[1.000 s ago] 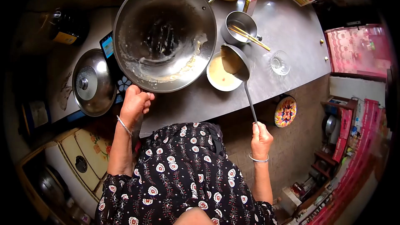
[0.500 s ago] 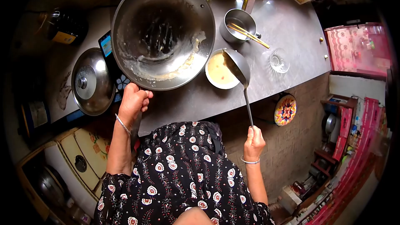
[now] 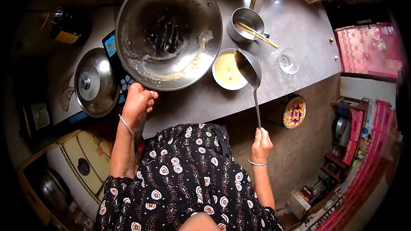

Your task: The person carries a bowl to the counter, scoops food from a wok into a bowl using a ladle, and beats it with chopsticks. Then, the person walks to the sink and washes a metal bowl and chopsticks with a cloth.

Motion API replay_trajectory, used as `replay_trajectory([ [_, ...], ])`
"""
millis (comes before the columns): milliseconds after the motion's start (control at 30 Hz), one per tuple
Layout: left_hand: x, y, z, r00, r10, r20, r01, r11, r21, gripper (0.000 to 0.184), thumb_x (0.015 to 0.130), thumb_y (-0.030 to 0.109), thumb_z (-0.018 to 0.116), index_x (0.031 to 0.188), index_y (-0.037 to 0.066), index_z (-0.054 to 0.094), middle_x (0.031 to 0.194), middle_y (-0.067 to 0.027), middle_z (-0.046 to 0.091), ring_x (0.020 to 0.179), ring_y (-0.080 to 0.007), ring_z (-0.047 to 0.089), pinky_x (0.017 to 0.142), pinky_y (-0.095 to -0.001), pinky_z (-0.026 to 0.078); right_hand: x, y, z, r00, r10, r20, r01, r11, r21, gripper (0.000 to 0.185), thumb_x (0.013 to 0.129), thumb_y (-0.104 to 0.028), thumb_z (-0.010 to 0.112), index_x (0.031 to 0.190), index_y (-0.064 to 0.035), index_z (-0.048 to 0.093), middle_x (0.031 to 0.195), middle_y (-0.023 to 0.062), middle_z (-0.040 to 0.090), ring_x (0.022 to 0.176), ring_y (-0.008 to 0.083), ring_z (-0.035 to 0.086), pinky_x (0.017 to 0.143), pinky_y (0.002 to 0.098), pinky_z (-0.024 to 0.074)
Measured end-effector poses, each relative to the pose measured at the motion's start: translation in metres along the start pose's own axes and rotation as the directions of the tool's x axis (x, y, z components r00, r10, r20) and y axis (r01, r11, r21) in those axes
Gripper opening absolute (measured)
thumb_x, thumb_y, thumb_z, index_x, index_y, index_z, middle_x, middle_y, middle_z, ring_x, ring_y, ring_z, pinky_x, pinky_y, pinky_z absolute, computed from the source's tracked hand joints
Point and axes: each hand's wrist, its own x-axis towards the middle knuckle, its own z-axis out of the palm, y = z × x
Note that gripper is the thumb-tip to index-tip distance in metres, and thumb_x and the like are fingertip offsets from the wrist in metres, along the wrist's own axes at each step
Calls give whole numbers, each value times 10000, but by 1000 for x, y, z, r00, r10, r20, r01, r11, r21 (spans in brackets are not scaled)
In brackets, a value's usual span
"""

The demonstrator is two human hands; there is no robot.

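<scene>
My left hand (image 3: 139,102) is closed at the near edge of a large dark wok (image 3: 171,30), wrapped round its handle, which the fingers mostly hide. Whitish, starchy residue streaks the wok's inside. My right hand (image 3: 260,145) grips the long handle of a metal ladle (image 3: 250,66). The ladle's head hangs over the right rim of a white bowl (image 3: 231,88) and hides part of it. Pale yellow liquid (image 3: 226,70) with a small reddish bit shows in the bowl. I cannot tell whether anything is in the ladle.
Behind the bowl stands a metal pot (image 3: 245,23) with chopsticks (image 3: 259,35) across it. A glass dish (image 3: 288,61) sits to the right on the grey counter (image 3: 302,34). Left of the wok are a metal lid (image 3: 96,90), a phone (image 3: 110,45) and a dark bottle (image 3: 70,28).
The ladle's head has shifted slightly right, over the bowl's edge, and more of the liquid shows. Both hands keep their grips, and the wok has barely moved.
</scene>
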Motion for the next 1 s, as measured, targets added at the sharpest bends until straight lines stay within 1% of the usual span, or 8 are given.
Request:
replay_trajectory([
  [200,3,-3,-2,1000,-12,8,12,1000,14,114,741,2,469,847,-2,513,691,-28,535,443,-37,369,351,-197,289,2,1,4,996,59,60,-59,998,4,117,871,-90,558,931,8,579,738,149,589,628,285,577,571,323,463],
  [300,2,0,-1,1000,-7,-5,7,1000,-4,117,740,2,467,847,-4,514,685,-28,534,443,-36,368,352,-197,291,-1,7,9,994,92,55,-95,994,48,120,881,-116,556,902,-3,590,629,76,551,528,169,511,500,272,419],
  [400,2,-1,-3,1000,-11,-4,11,1000,0,144,739,0,464,871,-9,520,694,-30,535,447,-37,372,355,-198,299,6,10,7,892,364,269,-429,869,246,138,893,-138,550,872,-14,605,563,-9,493,490,61,429,447,220,357],
  [533,3,-2,-4,1000,-16,1,16,1000,10,169,744,1,464,903,-14,521,704,-31,532,454,-39,380,358,-200,305,31,-11,-5,767,417,487,-621,672,403,212,908,-198,529,858,-14,621,554,-53,455,477,15,391,417,182,304],
  [667,2,-3,-4,1000,-7,8,7,1000,7,158,755,2,463,902,-14,518,705,-30,530,458,-40,384,360,-202,308,72,-35,2,885,186,426,-343,880,329,208,897,-182,533,830,-2,612,524,-27,462,468,35,422,417,213,331],
  [733,3,-4,-4,1000,-3,15,2,1000,16,150,757,2,464,895,-12,518,707,-30,531,457,-41,385,360,-204,308,98,-43,11,950,-38,309,-12,987,158,158,883,-139,527,829,-12,603,516,133,499,437,226,501,444,325,391],
  [867,2,-4,-2,1000,-18,-16,20,997,72,122,758,9,468,865,-5,526,702,-28,534,458,-43,393,362,-203,311,148,-93,9,905,-291,311,371,897,-241,182,882,-155,510,762,-19,525,638,202,559,596,399,552,499,437,422],
  [1000,-3,2,6,998,-14,-56,18,997,70,92,754,14,471,821,-1,533,688,-23,534,461,-46,405,363,-203,313,167,-122,18,878,-323,353,467,740,-483,218,882,-179,502,712,-43,519,618,171,588,572,344,609,507,421,480],
])
